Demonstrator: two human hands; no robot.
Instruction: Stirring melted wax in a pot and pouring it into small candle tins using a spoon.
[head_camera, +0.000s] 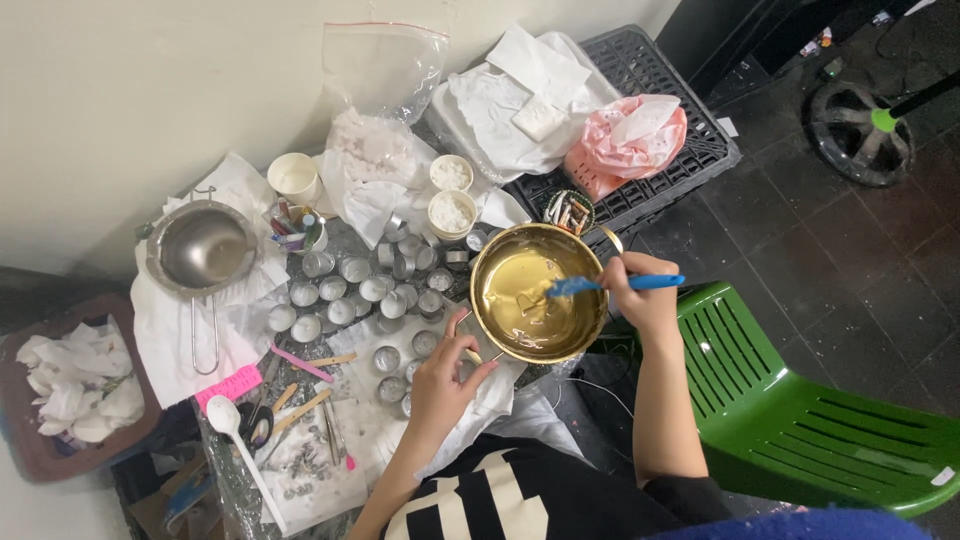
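Note:
A shiny gold-coloured bowl (505, 262) stands at the right end of a cluttered low table, with a pale yellowish film inside. My right hand (640, 295) is closed on a blue-handled scraper (610, 284), whose blade rests inside the bowl near its middle. My left hand (440, 385) reaches up from below and grips the bowl's handle at its lower left edge. Several small round metal cups (372, 290) are grouped just left of the bowl.
A steel pot with a long handle (200, 250) sits at the left on white paper. Paper cups of white flakes (451, 195), a plastic bag (385, 70), a white spoon (228, 418), a pink bag (625, 140) on a black crate (690, 120), and a green chair (800, 410) surround it.

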